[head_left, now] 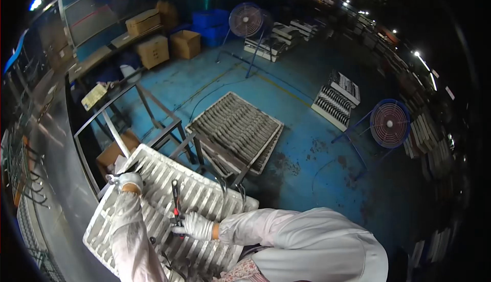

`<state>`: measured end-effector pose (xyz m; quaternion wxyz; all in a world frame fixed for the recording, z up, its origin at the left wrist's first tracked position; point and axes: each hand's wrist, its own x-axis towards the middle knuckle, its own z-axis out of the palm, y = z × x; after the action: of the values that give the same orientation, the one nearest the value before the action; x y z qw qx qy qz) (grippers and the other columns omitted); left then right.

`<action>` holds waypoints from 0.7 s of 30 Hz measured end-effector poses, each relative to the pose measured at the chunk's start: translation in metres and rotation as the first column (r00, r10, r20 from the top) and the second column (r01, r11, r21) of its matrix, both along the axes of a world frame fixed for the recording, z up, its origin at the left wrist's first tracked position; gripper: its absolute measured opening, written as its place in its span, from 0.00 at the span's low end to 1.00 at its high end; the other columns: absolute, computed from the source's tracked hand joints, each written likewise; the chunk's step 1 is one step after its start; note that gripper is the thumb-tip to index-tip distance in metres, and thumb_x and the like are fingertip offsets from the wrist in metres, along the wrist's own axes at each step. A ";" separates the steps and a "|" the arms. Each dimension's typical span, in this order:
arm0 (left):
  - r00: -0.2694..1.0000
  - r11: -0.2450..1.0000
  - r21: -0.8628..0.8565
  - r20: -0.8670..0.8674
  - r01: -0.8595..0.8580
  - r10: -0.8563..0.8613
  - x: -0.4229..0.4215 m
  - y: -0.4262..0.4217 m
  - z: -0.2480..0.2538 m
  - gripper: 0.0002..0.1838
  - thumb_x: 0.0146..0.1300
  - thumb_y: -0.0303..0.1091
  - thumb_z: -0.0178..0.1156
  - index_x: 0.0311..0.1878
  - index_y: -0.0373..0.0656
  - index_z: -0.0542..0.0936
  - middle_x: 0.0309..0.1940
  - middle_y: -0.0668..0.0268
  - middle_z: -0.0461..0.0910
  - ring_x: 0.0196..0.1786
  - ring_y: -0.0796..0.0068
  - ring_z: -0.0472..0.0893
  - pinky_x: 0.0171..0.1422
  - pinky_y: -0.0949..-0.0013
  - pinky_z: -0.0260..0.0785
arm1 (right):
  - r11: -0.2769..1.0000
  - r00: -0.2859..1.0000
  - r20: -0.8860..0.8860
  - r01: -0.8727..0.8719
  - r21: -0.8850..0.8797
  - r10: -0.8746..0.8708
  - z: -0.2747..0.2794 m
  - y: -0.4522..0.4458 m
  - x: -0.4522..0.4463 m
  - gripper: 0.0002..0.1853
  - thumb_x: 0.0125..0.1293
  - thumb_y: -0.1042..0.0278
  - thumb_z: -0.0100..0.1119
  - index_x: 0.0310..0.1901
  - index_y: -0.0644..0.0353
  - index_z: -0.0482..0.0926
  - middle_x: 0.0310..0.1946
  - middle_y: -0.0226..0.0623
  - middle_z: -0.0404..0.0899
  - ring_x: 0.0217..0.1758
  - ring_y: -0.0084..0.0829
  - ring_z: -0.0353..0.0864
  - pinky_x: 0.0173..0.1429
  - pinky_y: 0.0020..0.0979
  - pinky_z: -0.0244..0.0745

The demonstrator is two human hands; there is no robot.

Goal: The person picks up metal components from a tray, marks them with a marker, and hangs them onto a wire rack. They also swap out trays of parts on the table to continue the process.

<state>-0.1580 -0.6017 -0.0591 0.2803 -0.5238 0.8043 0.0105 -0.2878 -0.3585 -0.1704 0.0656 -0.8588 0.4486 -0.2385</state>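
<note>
The right hand (197,226), in a white glove, is clamped on a slim black-and-red handled tool (176,200), which lies lengthwise over the middle of a white, ribbed rectangular tray (174,165), well inside its edges; whether the tool touches the ribs cannot be told. The left hand (129,180), also gloved, is at the tray's left corner area, near the rim, fingers curled; a dark thin piece shows beside it, but I cannot tell whether it is gripped. The 2 hands are well apart, with ribs between them. At the far-right edge, 2 black curved strips (223,187) stand up near the rim. Beyond that edge, grey ribbed trays (235,128) are stacked, and blue floor (302,169) stretches onward to a round blue-rimmed fan (389,123).
</note>
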 end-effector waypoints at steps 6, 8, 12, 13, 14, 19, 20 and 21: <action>0.735 0.888 -0.053 -0.586 -0.456 0.342 0.038 -0.034 -0.048 0.22 0.63 0.36 0.52 0.62 0.47 0.75 0.63 0.56 0.73 0.59 0.56 0.77 0.63 0.61 0.68 | 0.999 0.984 0.175 -0.019 0.038 0.012 0.006 -0.002 0.000 0.10 0.67 0.60 0.51 0.47 0.39 0.79 0.39 0.42 0.73 0.33 0.44 0.79 0.33 0.40 0.74; 0.763 0.890 -0.164 -0.594 -0.425 0.255 0.037 -0.024 -0.037 0.17 0.63 0.32 0.50 0.54 0.46 0.78 0.52 0.51 0.78 0.54 0.51 0.78 0.57 0.57 0.71 | 0.997 0.976 0.216 -0.004 0.082 -0.014 0.010 -0.002 0.001 0.09 0.65 0.60 0.53 0.45 0.40 0.80 0.39 0.41 0.73 0.31 0.43 0.78 0.32 0.41 0.73; 0.921 0.970 -0.215 -0.389 -0.114 0.022 0.066 -0.027 -0.084 0.22 0.63 0.42 0.57 0.56 0.38 0.75 0.55 0.44 0.73 0.53 0.54 0.79 0.53 0.55 0.73 | 0.994 0.988 0.154 0.002 0.108 -0.018 0.018 0.000 -0.002 0.10 0.64 0.61 0.53 0.46 0.41 0.79 0.38 0.40 0.73 0.31 0.42 0.78 0.32 0.42 0.71; 0.849 0.935 -0.206 -0.507 -0.290 0.152 0.058 -0.024 -0.084 0.22 0.63 0.44 0.57 0.55 0.37 0.76 0.55 0.45 0.74 0.53 0.54 0.79 0.53 0.55 0.73 | 0.998 0.990 0.138 -0.006 0.063 -0.002 0.021 -0.001 -0.001 0.11 0.64 0.61 0.53 0.47 0.42 0.79 0.37 0.40 0.73 0.32 0.42 0.78 0.32 0.42 0.71; 0.745 0.874 -0.174 -0.613 -0.454 0.265 0.052 -0.019 -0.080 0.23 0.63 0.45 0.57 0.54 0.37 0.77 0.55 0.46 0.74 0.53 0.55 0.79 0.54 0.55 0.72 | 0.999 0.989 0.148 -0.003 0.034 -0.002 0.023 0.000 -0.001 0.11 0.64 0.62 0.53 0.47 0.42 0.79 0.37 0.40 0.73 0.32 0.42 0.78 0.32 0.42 0.71; 0.818 0.823 -0.392 -0.558 -0.411 0.142 0.047 -0.026 -0.068 0.18 0.64 0.45 0.55 0.45 0.38 0.79 0.41 0.50 0.80 0.50 0.52 0.78 0.50 0.54 0.72 | 1.000 0.983 0.184 -0.011 0.006 0.010 0.030 0.001 -0.004 0.09 0.63 0.63 0.53 0.45 0.45 0.77 0.34 0.40 0.73 0.32 0.42 0.77 0.32 0.43 0.71; 0.739 0.803 -0.359 -0.658 -0.477 0.145 0.050 -0.033 -0.073 0.16 0.63 0.42 0.55 0.43 0.39 0.79 0.40 0.51 0.80 0.49 0.53 0.79 0.50 0.55 0.72 | 0.999 0.983 0.180 -0.023 -0.049 0.032 0.031 0.000 -0.006 0.09 0.61 0.63 0.54 0.43 0.46 0.76 0.33 0.41 0.72 0.30 0.42 0.76 0.30 0.44 0.70; 0.870 0.792 -0.530 -0.493 -0.304 0.004 0.054 -0.043 -0.079 0.11 0.60 0.35 0.55 0.41 0.40 0.79 0.37 0.54 0.79 0.45 0.55 0.81 0.47 0.58 0.74 | 1.000 0.992 0.124 0.014 0.014 -0.015 0.029 0.002 -0.004 0.08 0.60 0.63 0.55 0.42 0.46 0.76 0.32 0.41 0.72 0.30 0.43 0.76 0.30 0.44 0.69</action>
<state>-0.1039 -0.6447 -0.1382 -0.1010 -0.6319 0.7630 -0.0912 -0.2921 -0.3563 -0.1410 0.0973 -0.8386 0.4514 -0.2889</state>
